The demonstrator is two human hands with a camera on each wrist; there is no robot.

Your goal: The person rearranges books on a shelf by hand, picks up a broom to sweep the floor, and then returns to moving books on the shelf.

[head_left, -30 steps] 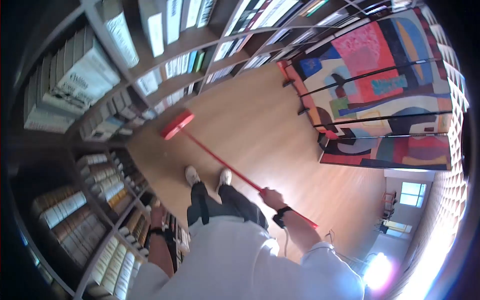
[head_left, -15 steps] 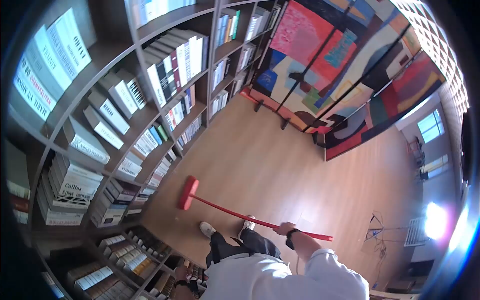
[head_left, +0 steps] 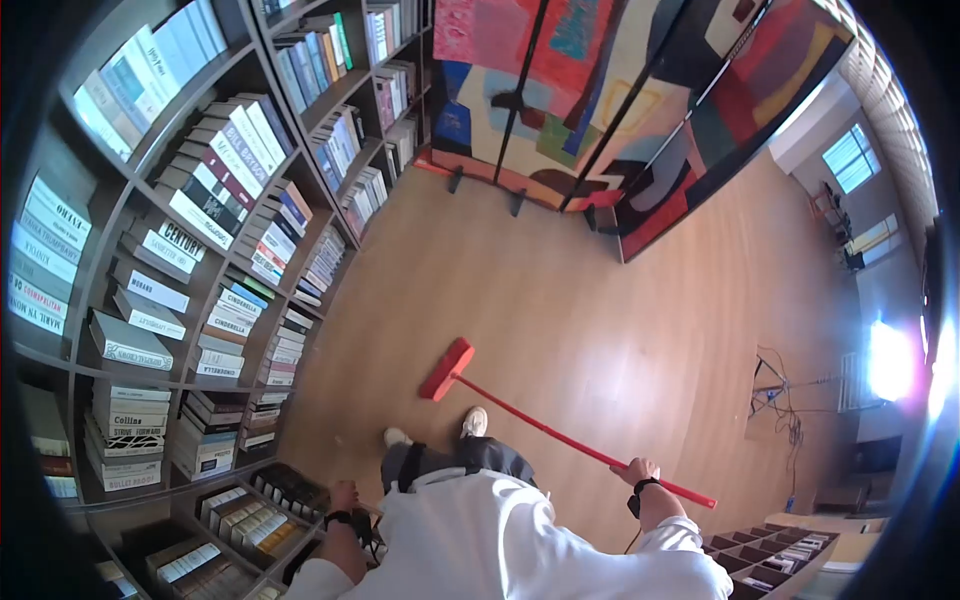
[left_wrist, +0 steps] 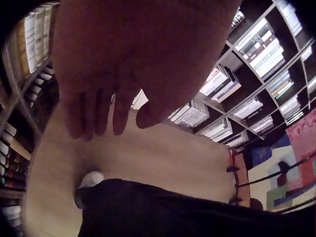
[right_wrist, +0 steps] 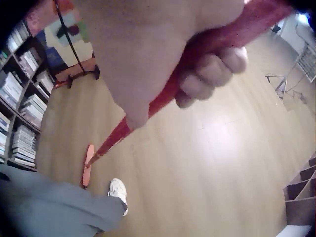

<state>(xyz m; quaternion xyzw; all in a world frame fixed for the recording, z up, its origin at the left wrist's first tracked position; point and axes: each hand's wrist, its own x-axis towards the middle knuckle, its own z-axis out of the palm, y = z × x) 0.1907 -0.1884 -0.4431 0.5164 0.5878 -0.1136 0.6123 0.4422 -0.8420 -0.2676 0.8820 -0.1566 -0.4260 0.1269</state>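
Observation:
My right hand (head_left: pixel 637 470) grips the red handle of a long broom (head_left: pixel 550 432) near its upper end, with a short length sticking out behind the hand. In the right wrist view the fingers curl round the handle (right_wrist: pixel 165 96) and the thumb lies along it. The broom's red head (head_left: pixel 447 369) is down by the floor, just ahead of my white shoes. My left hand (head_left: pixel 343 496) hangs beside the low bookshelf and holds nothing. Its fingers (left_wrist: pixel 118 116) are straight and relaxed in the left wrist view.
A tall bookcase (head_left: pixel 190 385) full of books lines the left side. A colourful folding screen (head_left: pixel 560 110) stands ahead on small feet. A bright lamp (head_left: pixel 893 360), a stand with cables (head_left: pixel 770 390) and a compartmented shelf (head_left: pixel 770 555) are at right.
My view has turned, so the bookcase and screen sit further left. The broom head has moved away from the bookcase and nearer my feet. My right hand has kept its hold.

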